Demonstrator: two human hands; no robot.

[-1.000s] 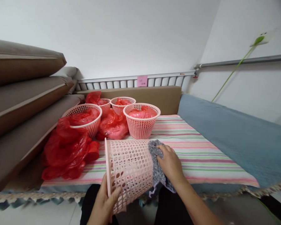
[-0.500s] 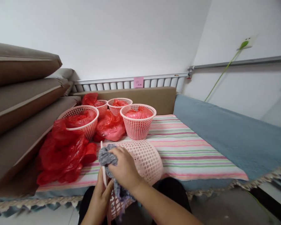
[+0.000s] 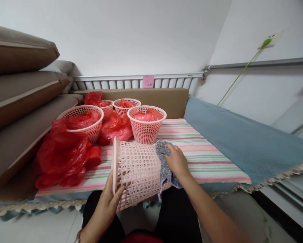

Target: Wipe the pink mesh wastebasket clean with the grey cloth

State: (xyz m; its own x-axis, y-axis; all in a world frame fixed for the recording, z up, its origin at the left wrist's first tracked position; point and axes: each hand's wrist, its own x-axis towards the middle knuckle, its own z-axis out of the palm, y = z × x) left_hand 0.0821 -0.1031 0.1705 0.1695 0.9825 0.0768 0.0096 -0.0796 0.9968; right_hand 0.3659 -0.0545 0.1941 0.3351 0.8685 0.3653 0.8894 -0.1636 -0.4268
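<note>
Left hand (image 3: 110, 196) grips; right hand (image 3: 177, 162) curls, its forearm (image 3: 208, 206) slanting inward.

Four baskets (image 3: 145, 132) sit on the cloth (image 3: 202, 157) with bags (image 3: 148, 116) in them. Cushions (image 3: 22, 88) are piled to their left. A radiator (image 3: 111, 83) is behind them. Another basket (image 3: 138, 170) is sideways in front, between the left hand (image 3: 108, 199) and right hand (image 3: 178, 162).

Prob. a home rm: sofa cushions (image 3: 22, 84), radiator (image 3: 111, 82), striped cloth (image 3: 204, 158).

Is a sofa (image 3: 242, 135) spread with a striped sheet (image 3: 204, 162). Carries on that sheet four baskets (image 3: 146, 131), a red bag (image 3: 117, 126) among them, crumpled red plastic (image 3: 65, 155) at front left; bears stacked cushions (image 3: 20, 96) at the left end.
</note>
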